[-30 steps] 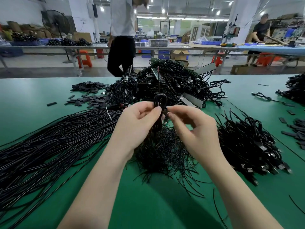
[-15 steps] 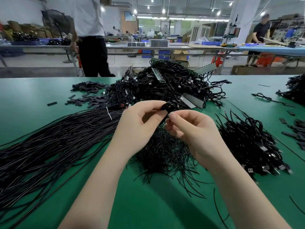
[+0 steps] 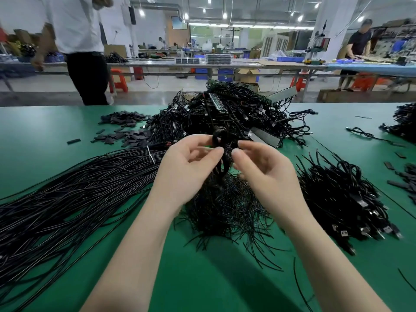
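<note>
A coiled black cable bundle [image 3: 221,149] hangs upright between my two hands above the green table [image 3: 45,131]. My left hand [image 3: 189,170] pinches the bundle's upper part between thumb and fingers. My right hand [image 3: 267,174] has its fingers curled and its fingertips against the bundle's right side; whether it grips is hard to tell. The bundle's looped top shows above my fingers and its lower end hangs over a heap of thin black ties [image 3: 227,208].
A thick sheaf of long black cables [image 3: 67,194] lies at the left. A pile of cables with USB plugs [image 3: 346,199] lies right. A tangled heap with circuit strips [image 3: 236,113] sits behind. Small black sleeves [image 3: 126,136] are scattered. A person in white [image 3: 78,46] walks beyond the table.
The coiled bundle has turned upright again with its loop above my fingers. My right hand has opened out a little beside it. The person behind the table has walked further left.
</note>
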`<state>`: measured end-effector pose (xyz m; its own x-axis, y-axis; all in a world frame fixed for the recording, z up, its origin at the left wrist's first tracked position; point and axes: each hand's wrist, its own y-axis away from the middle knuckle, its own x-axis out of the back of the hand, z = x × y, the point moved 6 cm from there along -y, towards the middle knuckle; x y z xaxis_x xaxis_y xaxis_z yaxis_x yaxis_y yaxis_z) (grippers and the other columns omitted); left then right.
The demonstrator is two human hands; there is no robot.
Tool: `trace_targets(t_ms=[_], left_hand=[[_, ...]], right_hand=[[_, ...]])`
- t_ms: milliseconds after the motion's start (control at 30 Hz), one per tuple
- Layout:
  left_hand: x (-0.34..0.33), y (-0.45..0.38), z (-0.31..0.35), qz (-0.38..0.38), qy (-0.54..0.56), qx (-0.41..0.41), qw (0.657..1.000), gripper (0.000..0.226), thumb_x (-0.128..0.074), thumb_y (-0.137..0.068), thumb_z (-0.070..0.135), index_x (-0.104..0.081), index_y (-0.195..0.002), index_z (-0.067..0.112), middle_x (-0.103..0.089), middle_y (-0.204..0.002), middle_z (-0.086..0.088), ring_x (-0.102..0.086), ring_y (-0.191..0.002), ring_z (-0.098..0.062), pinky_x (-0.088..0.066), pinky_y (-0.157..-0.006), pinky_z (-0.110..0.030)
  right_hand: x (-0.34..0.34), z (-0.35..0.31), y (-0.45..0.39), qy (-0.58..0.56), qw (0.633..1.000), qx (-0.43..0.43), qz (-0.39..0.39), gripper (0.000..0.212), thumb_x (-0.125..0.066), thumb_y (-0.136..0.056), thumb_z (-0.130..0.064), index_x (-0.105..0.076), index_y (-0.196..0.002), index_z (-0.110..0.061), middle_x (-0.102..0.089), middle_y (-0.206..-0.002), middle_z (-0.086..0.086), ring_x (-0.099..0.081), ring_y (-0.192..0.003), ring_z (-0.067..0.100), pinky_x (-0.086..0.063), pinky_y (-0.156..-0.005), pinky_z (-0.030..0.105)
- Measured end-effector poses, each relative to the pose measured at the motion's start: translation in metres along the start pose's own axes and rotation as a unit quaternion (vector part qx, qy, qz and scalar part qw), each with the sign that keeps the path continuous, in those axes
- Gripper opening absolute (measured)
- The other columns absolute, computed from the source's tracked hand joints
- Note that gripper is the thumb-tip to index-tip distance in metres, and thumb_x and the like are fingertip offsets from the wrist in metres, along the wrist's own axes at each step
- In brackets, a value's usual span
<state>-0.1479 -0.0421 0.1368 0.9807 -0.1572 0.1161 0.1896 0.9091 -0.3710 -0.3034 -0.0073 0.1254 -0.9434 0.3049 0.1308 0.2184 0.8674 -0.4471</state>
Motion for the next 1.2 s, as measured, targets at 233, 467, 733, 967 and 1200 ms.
trace_targets(t_ms=[233, 467, 733, 967, 1200], left_hand=[[-0.006, 0.002, 0.011, -0.033, -0.082, -0.086, 0.992, 0.025, -0.069, -0.089, 0.011, -0.072, -0.093, 0.036, -0.072, -0.09, 0.025, -0.066, -0.083, 0.007, -0.046, -0.072, -0.006], [-0.01, 0.003, 0.0, 0.02, -0.117, -0.029, 0.992, 0.017, -0.07, -0.088, 0.021, -0.073, -0.075, 0.031, -0.067, -0.065, 0.017, -0.054, -0.056, 0.002, -0.045, -0.059, -0.012], [-0.001, -0.002, -0.015, 0.033, -0.05, 0.051, 0.997, 0.01, -0.071, -0.087, 0.021, -0.076, -0.083, 0.014, -0.066, -0.061, 0.011, -0.058, -0.055, -0.003, -0.057, -0.063, -0.029], [-0.016, 0.005, -0.011, -0.026, 0.129, 0.1, 0.986, 0.012, -0.07, -0.086, 0.01, -0.074, -0.094, 0.018, -0.073, -0.07, 0.005, -0.065, -0.06, -0.002, -0.051, -0.057, -0.014], [-0.011, 0.004, -0.003, 0.028, 0.028, 0.006, 0.999, 0.025, -0.078, -0.08, 0.011, -0.071, -0.091, 0.032, -0.075, -0.083, 0.015, -0.071, -0.081, 0.0, -0.051, -0.069, -0.01]], right_hand=[[-0.005, 0.01, 0.002, -0.19, 0.97, -0.131, -0.072, 0.015, -0.076, -0.072, -0.032, -0.08, -0.084, -0.024, -0.073, -0.079, -0.003, -0.065, -0.074, 0.007, -0.05, -0.064, 0.017], [0.004, -0.016, 0.006, 0.173, 0.972, 0.141, 0.072, 0.011, -0.073, -0.084, -0.008, -0.072, -0.077, -0.017, -0.07, -0.07, -0.007, -0.063, -0.068, 0.006, -0.048, -0.066, 0.018], [-0.01, -0.016, 0.016, 0.238, 0.939, 0.228, 0.093, 0.012, -0.071, -0.086, -0.004, -0.076, -0.095, -0.01, -0.073, -0.09, -0.003, -0.065, -0.086, 0.007, -0.049, -0.08, 0.017], [0.006, -0.01, 0.007, 0.11, 0.986, 0.081, 0.096, 0.014, -0.072, -0.087, -0.016, -0.074, -0.087, -0.03, -0.069, -0.075, -0.021, -0.063, -0.07, -0.006, -0.042, -0.066, 0.006], [-0.002, -0.011, 0.012, 0.116, 0.991, 0.03, 0.066, 0.014, -0.063, -0.092, -0.019, -0.077, -0.097, -0.021, -0.07, -0.077, -0.02, -0.062, -0.071, -0.007, -0.042, -0.065, 0.007]])
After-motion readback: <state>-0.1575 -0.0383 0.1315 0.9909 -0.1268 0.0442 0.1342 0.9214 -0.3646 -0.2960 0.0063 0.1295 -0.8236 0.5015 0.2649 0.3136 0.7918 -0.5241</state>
